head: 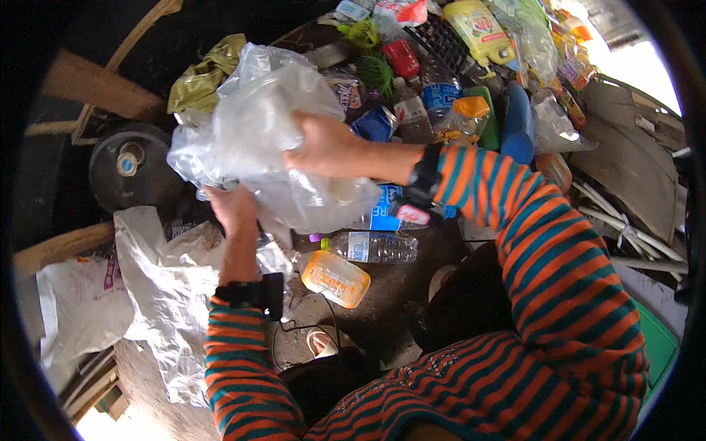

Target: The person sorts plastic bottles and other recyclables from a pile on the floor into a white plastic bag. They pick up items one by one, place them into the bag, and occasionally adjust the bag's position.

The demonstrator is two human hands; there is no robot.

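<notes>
A bundle of clear plastic bags [270, 116] fills the upper left middle of the head view, lifted between both hands. My right hand [325, 144] grips its right side, thumb and fingers pressed into the film, slightly blurred. At its lower edge, my left hand [234, 206] holds the film; some of its fingers are hidden behind the plastic. Under the bundle's right end lies a clear bottle with a blue label [386, 209]. Below it rest a small clear bottle with a green cap [378, 246] and an orange-labelled plastic bottle [336, 278] on the dirt floor.
Piled at the top right are a yellow jug [479, 30], a red container [401, 58], a black plastic crate [438, 41] and a blue cylinder [517, 124]. White sacks [171, 275] lie at left, below a black round object [132, 165]. White rods [634, 234] lie at right.
</notes>
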